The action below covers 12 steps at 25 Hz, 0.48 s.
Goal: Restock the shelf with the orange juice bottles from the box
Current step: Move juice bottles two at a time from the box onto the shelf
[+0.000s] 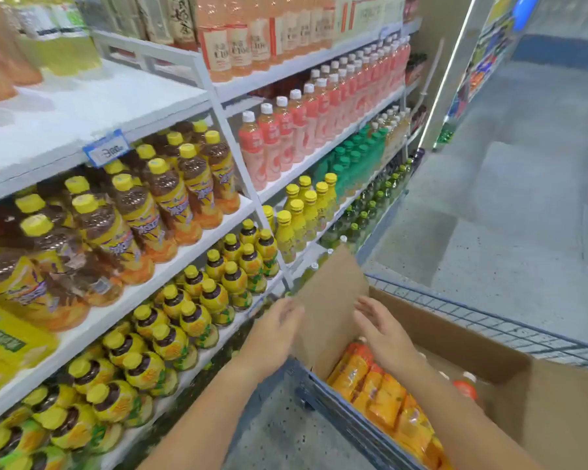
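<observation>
Inside the cardboard box (pixel 510 364) the orange juice bottles (pixel 384 398) lie packed on their sides in a row along its left wall, their glossy orange labels smeared by blur. Near the box's right wall a single orange-red cap (pixel 466 385) shows. How many bottles there are cannot be told, since the row is cut off by the bottom of the view and partly covered by the right forearm.

At the box's far left corner one plain brown flap (pixel 330 300) stands upright. The left hand (pixel 275 330) is just outside this flap, its grip wide, fingers straight and holding nothing. The right hand (pixel 381 330) is just inside the flap, above the bottles, its grip likewise wide with fingers stretched out. Whether either palm touches the cardboard is unclear.

Round the box runs a blue wire cart (pixel 489 320), its thin bars showing beyond the box's far rim. Left of the box stands the white metal shelf (pixel 123 310), tiered, crowded with round yellow-capped bottles (pixel 211 296) low down and slim pink bottles (pixel 286 130) higher up. Beyond the box lies grey speckled floor (pixel 489 205).
</observation>
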Each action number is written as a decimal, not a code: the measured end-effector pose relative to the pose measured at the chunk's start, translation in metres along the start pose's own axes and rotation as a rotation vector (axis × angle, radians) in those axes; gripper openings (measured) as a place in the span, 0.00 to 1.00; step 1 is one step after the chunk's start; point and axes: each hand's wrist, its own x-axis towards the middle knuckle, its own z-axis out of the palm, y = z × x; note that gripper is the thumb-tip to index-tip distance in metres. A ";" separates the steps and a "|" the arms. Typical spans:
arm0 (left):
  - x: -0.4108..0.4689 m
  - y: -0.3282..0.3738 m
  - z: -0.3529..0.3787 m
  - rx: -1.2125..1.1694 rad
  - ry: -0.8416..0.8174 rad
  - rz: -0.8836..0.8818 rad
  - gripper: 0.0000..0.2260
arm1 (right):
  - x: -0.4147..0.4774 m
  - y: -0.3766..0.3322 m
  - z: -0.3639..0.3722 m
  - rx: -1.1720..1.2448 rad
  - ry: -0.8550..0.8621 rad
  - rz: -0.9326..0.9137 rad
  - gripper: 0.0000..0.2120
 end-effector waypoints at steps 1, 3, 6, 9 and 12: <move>0.006 0.003 0.022 0.015 -0.028 -0.014 0.26 | -0.004 0.019 -0.018 0.003 0.021 0.021 0.22; 0.017 0.010 0.065 0.045 -0.085 -0.050 0.27 | -0.011 0.051 -0.053 0.017 0.058 0.087 0.21; 0.032 0.018 0.127 0.077 -0.169 -0.089 0.27 | -0.022 0.094 -0.093 0.054 0.094 0.178 0.22; 0.049 0.017 0.181 0.112 -0.234 -0.126 0.26 | -0.033 0.131 -0.122 0.130 0.160 0.277 0.22; 0.062 0.002 0.219 0.204 -0.287 -0.128 0.24 | -0.047 0.160 -0.141 0.142 0.195 0.375 0.22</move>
